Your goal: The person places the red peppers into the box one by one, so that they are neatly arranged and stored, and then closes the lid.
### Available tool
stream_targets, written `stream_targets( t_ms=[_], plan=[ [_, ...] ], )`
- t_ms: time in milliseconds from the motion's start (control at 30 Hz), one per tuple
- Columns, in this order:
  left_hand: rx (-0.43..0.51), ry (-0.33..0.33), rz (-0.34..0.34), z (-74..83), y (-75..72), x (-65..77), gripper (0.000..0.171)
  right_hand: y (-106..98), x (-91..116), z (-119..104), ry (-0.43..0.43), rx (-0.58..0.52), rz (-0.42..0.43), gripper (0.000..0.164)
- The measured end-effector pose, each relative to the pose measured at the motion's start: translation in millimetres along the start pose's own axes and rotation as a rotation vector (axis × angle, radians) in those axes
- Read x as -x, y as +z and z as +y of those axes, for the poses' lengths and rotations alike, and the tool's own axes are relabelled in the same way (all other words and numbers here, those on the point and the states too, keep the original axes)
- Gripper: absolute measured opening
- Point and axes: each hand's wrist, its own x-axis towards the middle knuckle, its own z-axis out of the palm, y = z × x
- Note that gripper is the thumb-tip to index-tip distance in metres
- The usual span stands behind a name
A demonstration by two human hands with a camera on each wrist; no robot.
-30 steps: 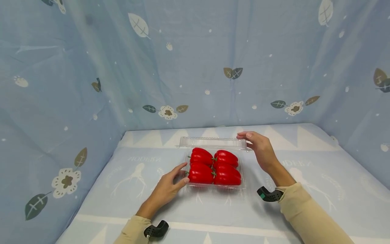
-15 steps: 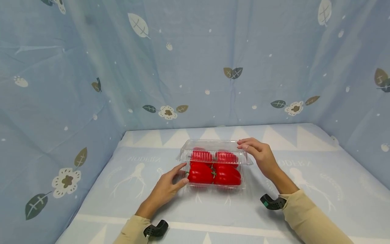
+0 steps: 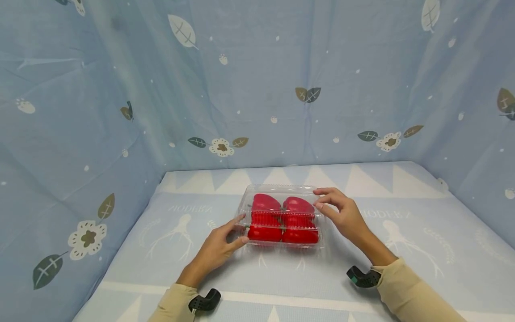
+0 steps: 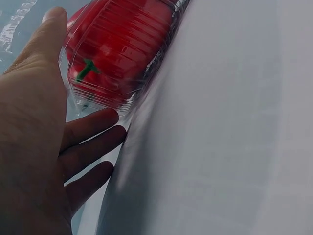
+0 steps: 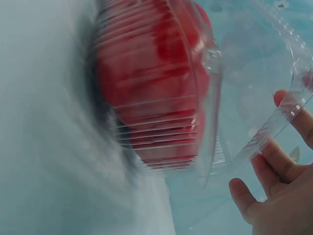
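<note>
In the head view, several red bell peppers [image 3: 263, 233] with green stems lie in a clear plastic clamshell container [image 3: 289, 245]. Its ribbed lid [image 3: 279, 190] slopes over them, the front edge still above the base's near rim. My left hand [image 3: 219, 243] is at the container's left side, fingertips right at the wall and thumb toward the near corner. Beside the lid's right edge is my right hand [image 3: 342, 212], thumb and fingers spread and touching the lid's side. The right wrist view shows those fingers [image 5: 266, 174] along the lid's clear wall, with a gap between lid and base.
The container stands on a table covered with a pale blue and white patterned cloth [image 3: 281, 277]. A blue curtain [image 3: 257, 89] printed with leaves and flowers encloses the back and both sides. Black wrist cameras [image 3: 205, 300] sit at both sleeves.
The lid has swung forward and down from nearly upright to over the peppers. My right hand has come down and nearer with it, while the left hand has stayed in place.
</note>
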Motion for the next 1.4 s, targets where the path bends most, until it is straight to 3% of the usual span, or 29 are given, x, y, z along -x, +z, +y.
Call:
stream_targets(
  t_ms=[200, 733, 1000, 1400],
  plan=[
    [-0.056, -0.025, 0.003, -0.5, -2.2, 1.3, 0.072, 4, 10, 1, 0.026, 0.039, -0.011, 0.019],
    [0.022, 0.043, 0.016, -5.0, -9.7, 2.4, 0.07, 7, 22, 8, 0.007, 0.014, -0.057, 0.028],
    [0.028, 0.002, 0.042, 0.7, -9.0, 1.5, 0.07, 6, 26, 10, 0.014, -0.014, -0.074, 0.03],
    [0.015, 0.005, 0.02, 2.4, -10.0, 2.9, 0.063, 2, 34, 11, 0.015, 0.033, -0.026, 0.035]
  ],
)
